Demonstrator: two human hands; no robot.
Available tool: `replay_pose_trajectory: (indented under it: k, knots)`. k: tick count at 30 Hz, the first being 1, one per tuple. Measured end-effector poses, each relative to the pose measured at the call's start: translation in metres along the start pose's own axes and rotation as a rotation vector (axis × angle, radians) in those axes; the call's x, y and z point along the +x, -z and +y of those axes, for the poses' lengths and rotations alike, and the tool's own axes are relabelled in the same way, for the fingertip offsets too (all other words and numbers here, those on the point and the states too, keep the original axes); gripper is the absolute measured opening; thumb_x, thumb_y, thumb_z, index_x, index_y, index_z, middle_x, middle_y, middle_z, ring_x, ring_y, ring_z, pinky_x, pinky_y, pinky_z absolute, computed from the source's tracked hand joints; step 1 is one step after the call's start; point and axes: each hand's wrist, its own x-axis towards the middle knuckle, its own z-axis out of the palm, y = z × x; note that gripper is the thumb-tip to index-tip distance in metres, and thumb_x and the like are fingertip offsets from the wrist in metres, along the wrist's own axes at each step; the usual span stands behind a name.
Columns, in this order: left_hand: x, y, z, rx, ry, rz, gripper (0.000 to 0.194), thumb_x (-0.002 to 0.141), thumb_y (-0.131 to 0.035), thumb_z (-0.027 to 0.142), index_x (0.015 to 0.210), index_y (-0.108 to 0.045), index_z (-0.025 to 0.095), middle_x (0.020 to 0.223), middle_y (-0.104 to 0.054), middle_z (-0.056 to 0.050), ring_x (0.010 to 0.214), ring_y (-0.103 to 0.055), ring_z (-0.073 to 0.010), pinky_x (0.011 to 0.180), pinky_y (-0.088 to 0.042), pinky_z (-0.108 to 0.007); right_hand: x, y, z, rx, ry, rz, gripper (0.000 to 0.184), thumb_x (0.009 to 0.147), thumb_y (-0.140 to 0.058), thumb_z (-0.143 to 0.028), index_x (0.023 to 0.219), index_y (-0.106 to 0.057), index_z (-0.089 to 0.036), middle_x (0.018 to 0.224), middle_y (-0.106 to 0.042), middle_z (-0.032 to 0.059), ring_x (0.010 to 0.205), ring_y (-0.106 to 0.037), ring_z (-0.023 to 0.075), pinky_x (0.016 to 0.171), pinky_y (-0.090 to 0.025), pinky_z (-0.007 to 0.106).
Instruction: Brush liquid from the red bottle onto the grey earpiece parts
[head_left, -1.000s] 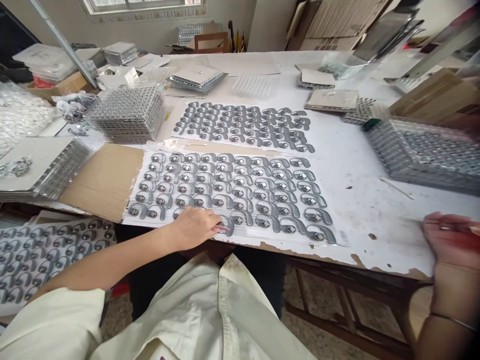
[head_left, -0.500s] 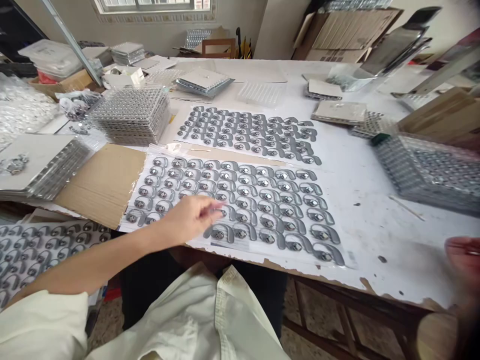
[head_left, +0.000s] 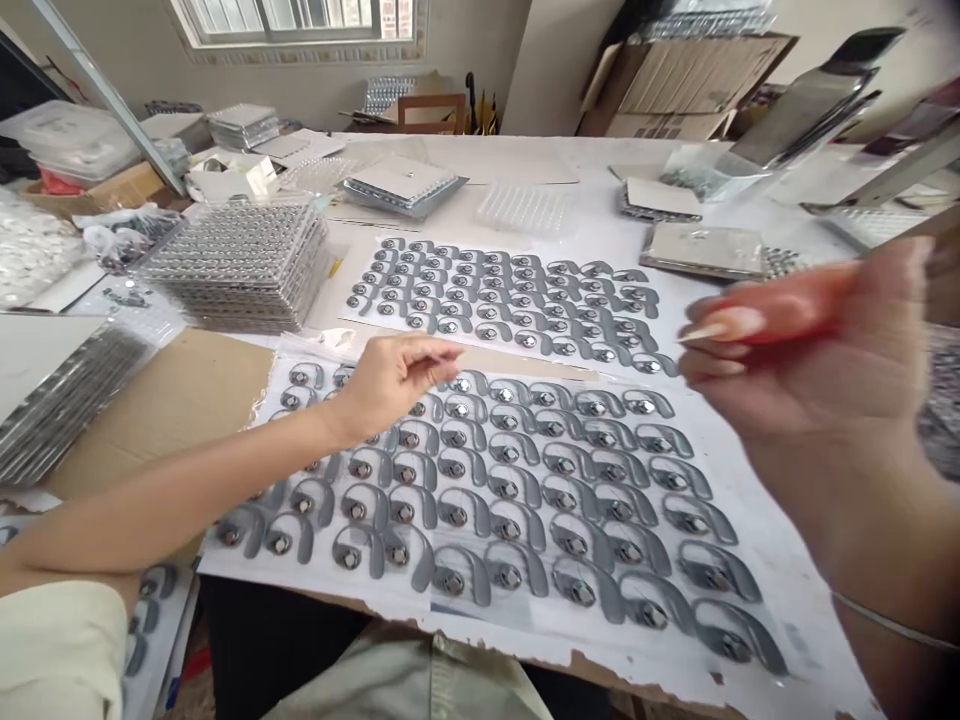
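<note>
Rows of grey ear-hook pieces (head_left: 509, 487), each with a shiny metallic knob, lie on a white sheet close to me. My left hand (head_left: 401, 385) hovers over the far rows of this sheet, thumb and fingertips pinched together. Whatever may be in that pinch is too small to make out. On the right, my right hand (head_left: 817, 350) is raised near the camera, its fingers curled closed. A pale pointed tip shows at its thumb, and I cannot tell whether it is a nail or a held item. Behind lies a second sheet of similar hook pieces (head_left: 491, 297).
A tall stack of clear trays (head_left: 244, 265) stands at left, beside brown cardboard (head_left: 165, 420). Another tray stack (head_left: 60, 400) is at the left edge. Further back are a board-topped stack (head_left: 405, 183), an empty clear tray (head_left: 525, 208) and a wrapped pack (head_left: 703, 250).
My right hand has risen from the table's right edge into the foreground. My left hand has moved away from me over the sheet. The view has shifted closer to the near sheet.
</note>
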Motion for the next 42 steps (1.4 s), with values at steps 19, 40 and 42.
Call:
replay_pose_trajectory:
  k: [19, 40, 42]
  knots:
    - [-0.006, -0.007, -0.036, 0.712, -0.756, -0.132, 0.009, 0.086, -0.058, 0.009, 0.092, -0.065, 0.010, 0.086, -0.074, -0.008, 0.068, -0.070, -0.0133, 0.061, -0.060, -0.022, -0.039, -0.127, 0.040, 0.000, -0.212, -0.018, 0.032, 0.079, -0.065, -0.051, 0.063, -0.056, -0.025, 0.053, -0.060, -0.0027, 0.048, -0.056, 0.0144, 0.046, -0.045, 0.033]
    - [-0.017, -0.016, -0.031, 0.848, -0.712, -0.186, 0.017, 0.090, -0.048, 0.009, 0.085, -0.064, 0.008, 0.077, -0.071, -0.009, 0.062, -0.067, -0.0149, 0.052, -0.055, -0.026, -0.050, -0.130, 0.041, -0.226, 0.158, -0.219, 0.015, 0.078, -0.070, -0.032, 0.072, -0.058, -0.024, 0.062, -0.059, -0.0018, 0.054, -0.055, 0.0122, 0.049, -0.046, 0.029]
    - [-0.018, -0.017, -0.031, 0.857, -0.711, -0.184, 0.016, 0.089, -0.048, 0.008, 0.084, -0.064, 0.008, 0.075, -0.071, -0.009, 0.062, -0.067, -0.0151, 0.052, -0.055, -0.026, -0.051, -0.130, 0.041, -0.234, 0.158, -0.228, 0.015, 0.078, -0.070, -0.030, 0.073, -0.058, -0.022, 0.063, -0.059, -0.0019, 0.054, -0.056, 0.0117, 0.050, -0.046, 0.028]
